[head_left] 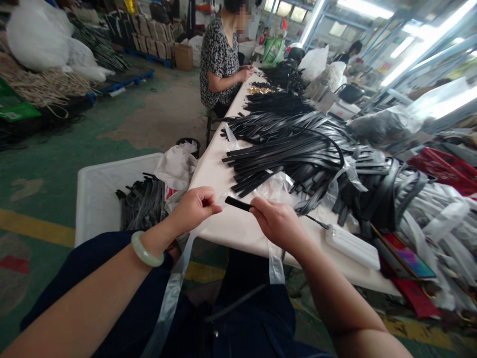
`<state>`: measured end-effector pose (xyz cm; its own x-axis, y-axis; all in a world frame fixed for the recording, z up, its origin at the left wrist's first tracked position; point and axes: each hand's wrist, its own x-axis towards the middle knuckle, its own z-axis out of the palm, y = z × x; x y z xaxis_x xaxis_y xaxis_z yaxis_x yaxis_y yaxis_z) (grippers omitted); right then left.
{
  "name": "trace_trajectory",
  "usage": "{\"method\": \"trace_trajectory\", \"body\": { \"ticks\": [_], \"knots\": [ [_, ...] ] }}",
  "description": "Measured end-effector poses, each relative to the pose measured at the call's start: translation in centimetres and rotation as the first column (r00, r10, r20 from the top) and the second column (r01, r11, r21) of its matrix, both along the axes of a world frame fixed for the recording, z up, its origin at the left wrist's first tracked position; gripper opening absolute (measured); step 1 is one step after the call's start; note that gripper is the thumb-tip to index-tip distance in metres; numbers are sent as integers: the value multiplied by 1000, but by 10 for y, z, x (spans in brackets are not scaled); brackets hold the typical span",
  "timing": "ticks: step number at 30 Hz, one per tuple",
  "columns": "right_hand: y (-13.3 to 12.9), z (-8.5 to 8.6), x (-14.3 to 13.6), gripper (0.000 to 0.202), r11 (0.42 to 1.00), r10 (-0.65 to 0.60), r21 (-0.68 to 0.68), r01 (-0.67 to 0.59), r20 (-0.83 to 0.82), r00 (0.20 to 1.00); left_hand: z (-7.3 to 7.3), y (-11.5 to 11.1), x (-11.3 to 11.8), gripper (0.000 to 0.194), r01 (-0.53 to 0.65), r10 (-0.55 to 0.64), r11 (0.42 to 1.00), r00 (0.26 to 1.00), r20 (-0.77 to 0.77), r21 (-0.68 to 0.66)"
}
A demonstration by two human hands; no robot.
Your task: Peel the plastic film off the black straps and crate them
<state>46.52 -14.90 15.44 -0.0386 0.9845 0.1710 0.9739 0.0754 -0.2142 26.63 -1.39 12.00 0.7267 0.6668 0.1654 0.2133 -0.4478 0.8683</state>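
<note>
My right hand [274,221] pinches a flat black strap [238,203] near its end, and the short tip points left over the table edge. Facing that tip, my left hand [199,206] is closed with thumb and fingers pressed together; whatever it may hold is too small to make out. A clear plastic strip [169,298] runs down from beneath my left hand over my lap. Another piece of clear plastic [276,263] hangs off the table below my right hand. A blurred dark strip [238,302] crosses my lap. Just beyond my hands lies a pile of black straps [276,159].
On the left stands a white bin [108,181] with black straps inside. A white power bank [352,246] with a cable and a phone [406,256] lie at the table's right. Another person [221,64] sits farther along the white table [212,171].
</note>
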Motion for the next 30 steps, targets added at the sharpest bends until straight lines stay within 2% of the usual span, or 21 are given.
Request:
{"method": "trace_trajectory", "body": {
  "ticks": [6, 9, 13, 18, 23, 26, 30],
  "knots": [
    [1, 2, 1, 24, 997, 25, -73, -13, 161, 987, 2, -1, 1, 33, 16, -17, 998, 1000, -18, -64],
    [4, 7, 2, 23, 991, 69, -128, -39, 244, 967, 1, -3, 2, 21, 90, -95, 989, 995, -38, -118],
    [11, 19, 3, 20, 972, 180, -204, -119, 311, 933, -7, -5, 5, 12, 188, -191, 978, 981, -23, -86],
    [23, 41, 1, 24, 936, 259, -316, -155, 323, 910, -14, -6, 6, 12, 163, -168, 980, 985, -35, -110],
    [29, 60, 1, 27, 891, 306, -424, -166, 290, 907, -9, -7, 2, 15, 108, -132, 973, 985, -109, -205],
    [33, 59, 1, 28, 883, 318, -440, -164, 301, 899, -6, -9, 1, 17, 146, -171, 966, 980, -105, -211],
    [41, 44, -10, 34, 890, 340, -415, -191, 322, 884, -6, -11, 6, 15, 185, -195, 969, 980, -44, -166]
  ]
}}
